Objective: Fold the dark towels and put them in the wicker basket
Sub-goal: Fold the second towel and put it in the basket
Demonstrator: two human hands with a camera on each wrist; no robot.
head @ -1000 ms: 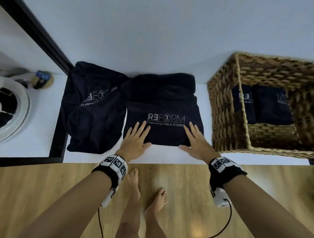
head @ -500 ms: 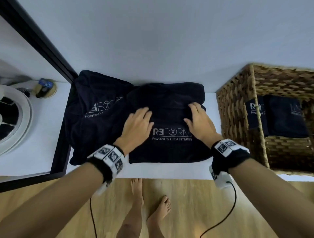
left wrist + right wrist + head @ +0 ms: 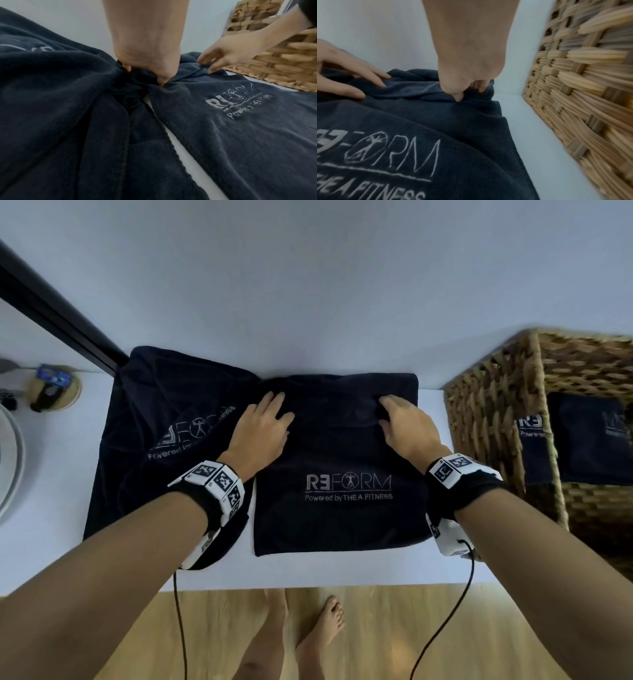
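A dark towel [image 3: 342,518] with a REFORM logo lies flat on the white table [image 3: 438,412], right in front of me. My left hand [image 3: 279,409] pinches its far left part, where cloth bunches between thumb and fingers [image 3: 161,79]. Near the far right corner my right hand [image 3: 385,412] pinches a fold, its thumb and fingers [image 3: 457,97] curled into the fabric. A second dark towel [image 3: 164,446] lies loosely spread to the left, partly under my left wrist. The wicker basket [image 3: 486,412] stands at the right with folded dark towels [image 3: 582,436] inside.
The wall runs just behind the towels. A black frame post [image 3: 51,313] slants at the far left, beside a small round holder [image 3: 54,388] and a white round object [image 3: 7,467]. The basket wall [image 3: 573,94] stands close to my right hand.
Both hands slid from the towel's near edge up to its far part. Their fingers, flat before, now curl into the cloth.
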